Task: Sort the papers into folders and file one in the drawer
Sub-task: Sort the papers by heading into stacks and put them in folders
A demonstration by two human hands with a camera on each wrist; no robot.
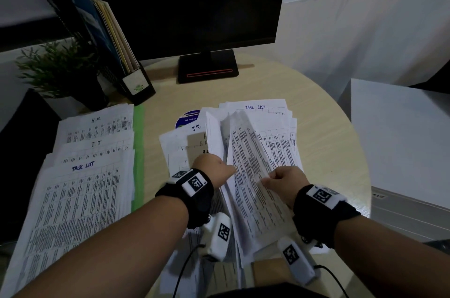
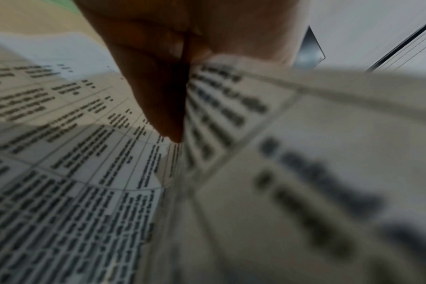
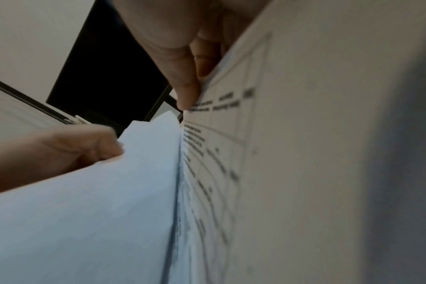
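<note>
A loose pile of printed papers (image 1: 265, 112) lies mid-table, its top sheet headed "TASK LIST". Both hands lift a bundle of table-printed sheets (image 1: 253, 200) off it, tilted up on edge. My left hand (image 1: 225, 169) grips the bundle's left side, and its fingers (image 2: 158, 86) pinch the paper (image 2: 221, 115). My right hand (image 1: 270, 177) pinches the top sheet, with its thumb (image 3: 185, 76) pressed on the printed page (image 3: 304, 134). Sorted stacks (image 1: 82, 176) headed "H.R.", "I.T." and "TASK LIST" lie on a green folder (image 1: 138, 141) at the left. A brown folder (image 1: 197, 144) shows under the pile.
A dark monitor (image 1: 194, 5) stands at the back of the round table (image 1: 323, 127). At the back left are a file holder with folders (image 1: 114, 42) and a potted plant (image 1: 56, 66). A white cabinet (image 1: 401, 139) sits to the right. A blue disc (image 1: 187, 120) peeks from under the pile.
</note>
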